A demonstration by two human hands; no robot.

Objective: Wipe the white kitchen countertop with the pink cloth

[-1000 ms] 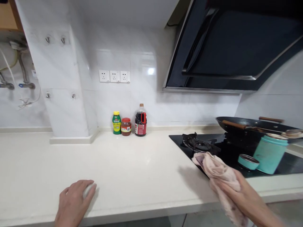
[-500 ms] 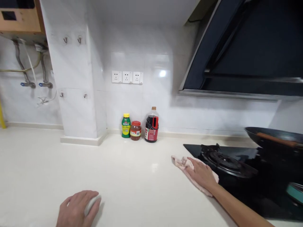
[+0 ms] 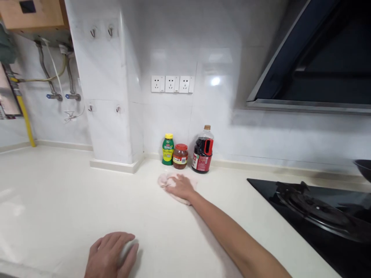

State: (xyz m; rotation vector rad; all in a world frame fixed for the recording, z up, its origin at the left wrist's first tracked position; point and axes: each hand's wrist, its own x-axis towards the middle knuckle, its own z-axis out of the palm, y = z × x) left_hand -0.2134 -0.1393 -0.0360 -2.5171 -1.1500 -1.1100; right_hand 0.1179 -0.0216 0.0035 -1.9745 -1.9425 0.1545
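Note:
My right hand [image 3: 183, 187] presses a pale pink cloth [image 3: 164, 180] onto the white countertop [image 3: 66, 200], its fingers bent over the fabric. Just behind the cloth, against the wall, stand a green squeeze bottle [image 3: 167, 150] with a yellow cap, a red-lidded jar [image 3: 180, 157] of brown sauce and a large bottle of dark sauce [image 3: 202, 154] with a red handle. My left hand [image 3: 110, 255] rests on the counter near the front edge. Its thumb and fingers are apart and nothing is between them.
A black gas hob [image 3: 313, 208] lies to the right, with part of a wok [image 3: 364, 168] at the frame's edge. Above it hangs a dark range hood [image 3: 321, 61]. On the left, a tiled pillar [image 3: 108, 131] juts forward. Wall sockets [image 3: 172, 84] sit above the bottles.
My right hand has slid the cloth left, from the hob's edge to in front of the bottles and jar. The view has turned left; my left hand stays on the counter.

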